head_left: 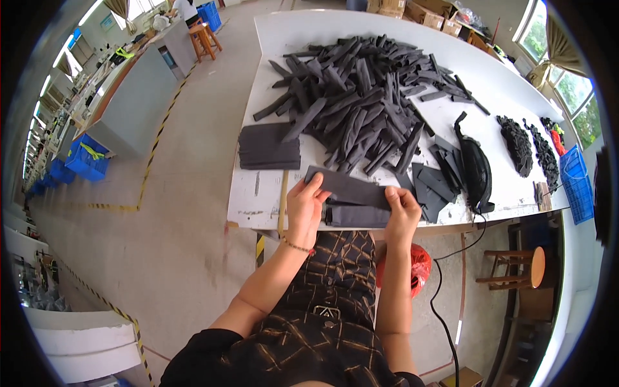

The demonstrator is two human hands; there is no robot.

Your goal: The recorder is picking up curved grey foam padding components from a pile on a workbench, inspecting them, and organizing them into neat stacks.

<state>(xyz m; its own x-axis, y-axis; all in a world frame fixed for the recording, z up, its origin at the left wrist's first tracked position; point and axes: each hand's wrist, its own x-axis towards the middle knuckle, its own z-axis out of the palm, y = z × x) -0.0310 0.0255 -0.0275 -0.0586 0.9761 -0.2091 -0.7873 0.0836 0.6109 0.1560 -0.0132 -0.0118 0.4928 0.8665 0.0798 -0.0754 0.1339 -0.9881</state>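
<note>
A flat dark grey fabric strip (351, 188) is stretched between my hands above the near edge of the white table (258, 216). Its left end is pinched by my left hand (306, 203), thumb on top. At the right end, my right hand (402, 211) grips it between thumb and fingers. Just below it, another folded dark strip (358, 216) lies along the table edge. To the left rests a neat stack of flat strips (269, 147). Beyond my hands spreads a big loose heap of similar strips (361, 84).
Right of my hands lie flat dark pieces (433, 190) and a black pouch-like item (476, 169) near a hanging black cord (438, 293). Bunched black bands (516, 145) and a blue basket (576, 184) are farther right. Below stand a red bag (420, 269) and a wooden stool (535, 267).
</note>
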